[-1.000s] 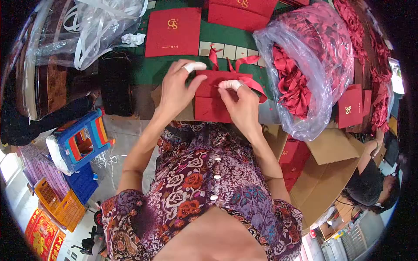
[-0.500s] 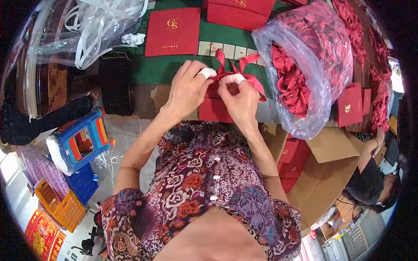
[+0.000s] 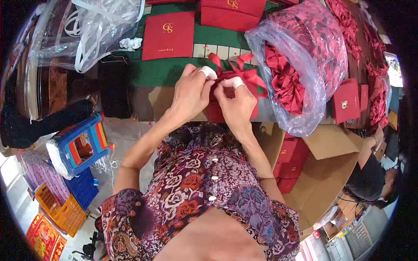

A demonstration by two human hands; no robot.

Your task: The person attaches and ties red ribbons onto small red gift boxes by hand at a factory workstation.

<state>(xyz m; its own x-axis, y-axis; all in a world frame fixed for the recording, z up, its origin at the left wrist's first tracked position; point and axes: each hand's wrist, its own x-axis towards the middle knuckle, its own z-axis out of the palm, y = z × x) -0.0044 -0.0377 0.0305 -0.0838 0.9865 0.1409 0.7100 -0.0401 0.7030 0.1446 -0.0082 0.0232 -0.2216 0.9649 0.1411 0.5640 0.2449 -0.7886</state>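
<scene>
Green table [image 3: 165,71] carries red box [image 3: 216,111] at its near edge. Left hand [image 3: 189,93] and right hand [image 3: 237,106] pinch ribbon [image 3: 244,76] taut above it, shaping a bow.

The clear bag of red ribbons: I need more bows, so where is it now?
In the head view, the clear bag of red ribbons sits on the table's right side, just right of the right hand and beside the open cardboard box.
</scene>
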